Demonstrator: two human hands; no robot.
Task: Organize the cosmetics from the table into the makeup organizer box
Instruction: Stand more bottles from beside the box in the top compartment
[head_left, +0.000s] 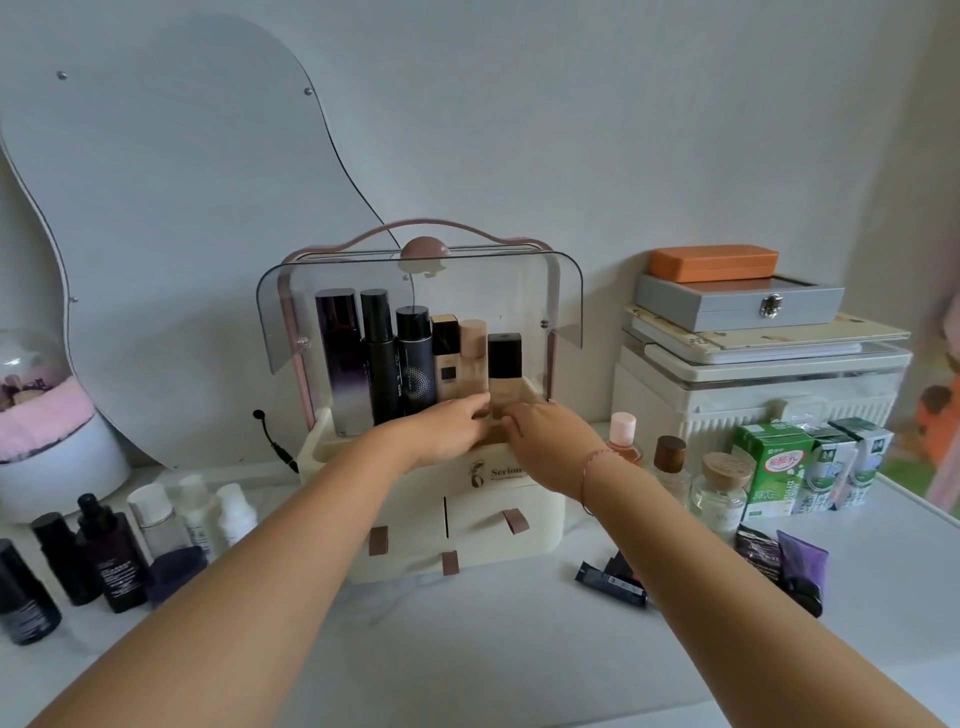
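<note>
Both hands meet low in the open top of the box (457, 525), where six bottles stand in a row. The black-capped end bottle (504, 364) stands upright at 12 o'clock from the fingertips, its long axis vertical. The left hand (447, 423) reaches in with near-straight fingers (475, 409) touching its foot. The right hand (550, 434), seemingly nearer, curls in from 4 o'clock, but whether it grips cannot be told. Loose vials (111, 561) and tubes (613, 577) wait on the table (493, 649) at the box's 8 and 4 o'clock.

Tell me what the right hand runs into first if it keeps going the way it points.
Most likely the black-capped beige foundation bottle at the right end of the row: the right hand points at its base. Depth is unclear; the hand may already touch it.
</note>
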